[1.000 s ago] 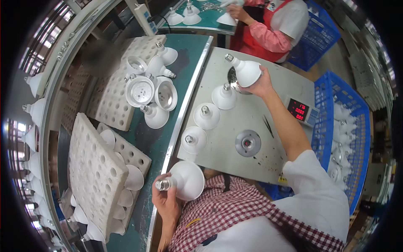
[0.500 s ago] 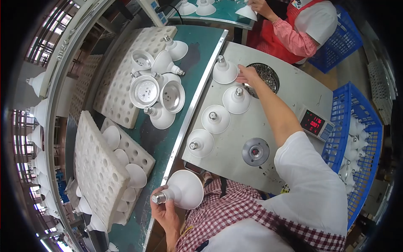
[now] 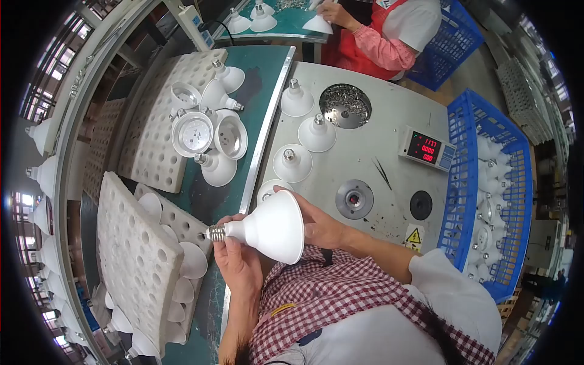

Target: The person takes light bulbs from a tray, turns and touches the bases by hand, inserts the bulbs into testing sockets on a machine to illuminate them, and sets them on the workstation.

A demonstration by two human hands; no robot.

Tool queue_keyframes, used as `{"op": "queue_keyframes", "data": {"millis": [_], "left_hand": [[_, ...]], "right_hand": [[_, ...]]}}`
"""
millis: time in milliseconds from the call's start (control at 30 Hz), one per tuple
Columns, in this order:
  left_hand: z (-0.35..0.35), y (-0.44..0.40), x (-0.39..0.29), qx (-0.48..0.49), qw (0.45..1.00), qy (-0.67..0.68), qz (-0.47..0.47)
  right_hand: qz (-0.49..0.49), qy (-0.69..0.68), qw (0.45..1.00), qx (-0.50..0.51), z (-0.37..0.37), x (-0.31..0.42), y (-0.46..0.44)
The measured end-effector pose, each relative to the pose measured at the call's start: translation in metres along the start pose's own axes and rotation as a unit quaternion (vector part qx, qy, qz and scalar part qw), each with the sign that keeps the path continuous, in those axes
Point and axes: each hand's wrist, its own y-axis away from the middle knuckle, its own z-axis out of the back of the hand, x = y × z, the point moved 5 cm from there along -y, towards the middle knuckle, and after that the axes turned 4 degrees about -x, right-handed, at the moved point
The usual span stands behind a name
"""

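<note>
the thumb and fingers of the left hand [image 3: 241, 269] pinch the neck of one white lamp housing [image 3: 264, 228] just beside its metal screw base [image 3: 217, 233]. the right hand [image 3: 321, 224] lies at the other end, on the wide rim; its fingers go partly behind the shell, so i cannot tell if they pinch or only support.

the housing is thus between the two hands, in the lower middle of the frame. its long axis runs nearly level across the picture: the screw base points to the left, and the wide mouth faces to the right. the left hand is nearer to the base, the right hand nearer to the mouth.

beyond the fingers, the grey worktop [image 3: 383, 131] fills the centre. a fourth housing [image 3: 267, 190], partly covered, is close above the held one, and three standing housings [image 3: 292, 163] continue upward, base up. right of the centre are a round metal fixture [image 3: 354, 199] and a red digital display [image 3: 426, 149].

at the left is the green bench [image 3: 267, 61] with perforated foam boards [image 3: 137, 255]; at the right, a blue basket [image 3: 457, 188]. a co-worker [image 3: 377, 42] sits at the top.
</note>
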Motion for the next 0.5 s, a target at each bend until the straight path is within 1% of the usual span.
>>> {"op": "queue_keyframes", "data": {"millis": [33, 100, 133, 200, 233, 300, 367, 400, 433, 467, 500], "left_hand": [[0.004, 0.002, 0.000, 0.003, 1.000, 0.006, 0.001], [0.007, 0.008, -0.006, 0.055, 0.997, -0.033, -0.039], [0.009, 0.009, -0.010, 0.053, 0.997, -0.031, -0.043], [0.012, 0.012, -0.018, 0.035, 0.998, -0.052, -0.019], [0.011, 0.017, -0.031, 0.018, 0.984, -0.166, -0.055], [0.018, 0.033, -0.064, -0.011, 0.973, -0.195, -0.120], [0.052, 0.053, -0.112, -0.071, 0.927, -0.294, -0.221], [0.073, 0.065, -0.137, -0.122, 0.893, -0.337, -0.271], [0.094, 0.076, -0.163, -0.173, 0.853, -0.375, -0.320], [0.114, 0.088, -0.187, -0.224, 0.814, -0.410, -0.347], [0.134, 0.099, -0.208, -0.274, 0.769, -0.442, -0.371]], "right_hand": [[0.002, 0.005, 1.000, -0.003, -0.003, -0.004, 0.003], [0.029, -0.052, 0.998, 0.030, -0.013, -0.010, 0.005], [0.027, -0.048, 0.998, 0.034, -0.018, -0.013, 0.004], [0.081, 0.022, 0.996, 0.014, -0.023, -0.009, 0.000], [0.081, 0.024, 0.996, 0.015, -0.027, -0.006, -0.003], [0.117, -0.091, 0.987, -0.065, -0.012, 0.020, -0.012], [0.157, -0.151, 0.961, -0.170, 0.050, 0.047, -0.030], [0.192, -0.087, 0.942, -0.262, 0.063, 0.065, -0.034], [0.226, -0.021, 0.909, -0.350, 0.074, 0.083, -0.035], [0.229, -0.018, 0.908, -0.351, 0.079, 0.095, -0.039], [0.221, 0.008, 0.890, -0.400, 0.090, 0.101, -0.042]]}}
